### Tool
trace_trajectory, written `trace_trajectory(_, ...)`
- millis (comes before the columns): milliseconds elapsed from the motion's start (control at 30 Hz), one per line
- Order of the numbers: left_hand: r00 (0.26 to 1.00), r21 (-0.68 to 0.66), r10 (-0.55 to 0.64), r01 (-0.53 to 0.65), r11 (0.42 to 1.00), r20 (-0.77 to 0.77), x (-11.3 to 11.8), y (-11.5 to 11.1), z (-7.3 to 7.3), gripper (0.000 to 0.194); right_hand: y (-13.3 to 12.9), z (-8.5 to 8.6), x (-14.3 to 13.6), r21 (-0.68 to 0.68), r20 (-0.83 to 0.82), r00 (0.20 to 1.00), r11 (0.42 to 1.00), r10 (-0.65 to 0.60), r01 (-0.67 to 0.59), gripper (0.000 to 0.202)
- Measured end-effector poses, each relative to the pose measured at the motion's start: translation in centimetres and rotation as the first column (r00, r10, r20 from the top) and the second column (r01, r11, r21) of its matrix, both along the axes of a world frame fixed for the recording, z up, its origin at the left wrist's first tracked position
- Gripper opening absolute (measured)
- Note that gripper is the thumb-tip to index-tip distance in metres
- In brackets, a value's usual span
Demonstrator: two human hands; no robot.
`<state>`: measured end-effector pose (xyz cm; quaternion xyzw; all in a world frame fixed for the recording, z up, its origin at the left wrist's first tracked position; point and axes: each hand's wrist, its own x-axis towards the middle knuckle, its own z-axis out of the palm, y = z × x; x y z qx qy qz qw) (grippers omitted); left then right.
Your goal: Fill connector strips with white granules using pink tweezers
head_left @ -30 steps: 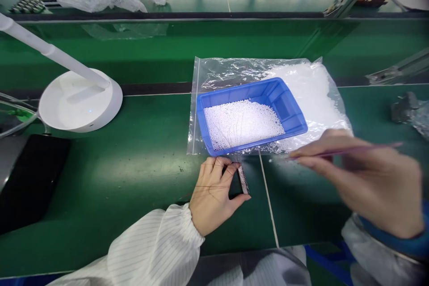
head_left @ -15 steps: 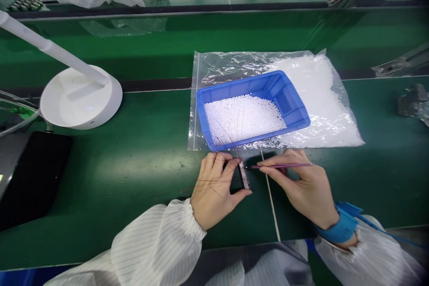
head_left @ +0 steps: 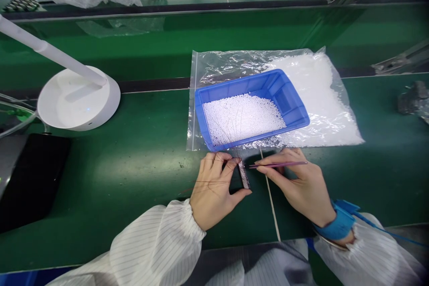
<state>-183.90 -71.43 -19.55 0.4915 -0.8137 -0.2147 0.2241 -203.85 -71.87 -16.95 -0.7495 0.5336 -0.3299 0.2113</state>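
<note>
My left hand [head_left: 214, 190] grips a small narrow block [head_left: 244, 174] at its two ends, between index finger and thumb, on the green table. Thin dark wires cross the back of this hand; others run from near the block over a blue bin [head_left: 291, 103]. White beads [head_left: 244, 116] partly fill the bin. In my right hand [head_left: 298, 183] are pinched thin pink tweezers [head_left: 281, 165], their tips pointing left, a little right of the block and apart from it.
Under the bin lies a clear bag of white beads [head_left: 331, 116]. At the left are a white lamp base [head_left: 78, 98] and a black flat object [head_left: 33, 178]. A blue strap [head_left: 338, 223] with a cord circles my right wrist.
The tweezers have drawn back slightly to the right, away from the block. My left hand keeps the same hold. The whole view has shifted very slightly.
</note>
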Motion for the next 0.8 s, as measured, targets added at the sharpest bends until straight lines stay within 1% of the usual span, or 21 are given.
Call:
trace_trajectory(200, 1.000, -0.016, -0.006, 0.006, 1.000, -0.001, 0.0, 0.0, 0.0, 0.066, 0.0, 0.1, -0.2, 0.009, -0.008, 1.000, 1.000, -0.028, 0.028, 0.006)
trace_trajectory(333, 1.000, -0.025, -0.003, 0.003, 1.000, 0.002, -0.1, 0.1, 0.0, 0.067, 0.2, 0.2, 0.2, -0.035, 0.015, 0.997, 0.996, -0.076, 0.076, 0.003)
trace_trajectory(433, 1.000, -0.022, -0.003, 0.003, 1.000, -0.002, -0.1, 0.1, 0.0, 0.066, 0.2, 0.3, 0.7, -0.048, 0.003, 0.996, 0.995, -0.090, 0.090, 0.001)
trace_trajectory(800, 1.000, -0.015, -0.006, 0.006, 1.000, -0.002, -0.1, 0.0, -0.1, 0.067, 0.3, 0.0, 0.9, -0.048, -0.002, 0.997, 0.996, -0.078, 0.078, 0.002)
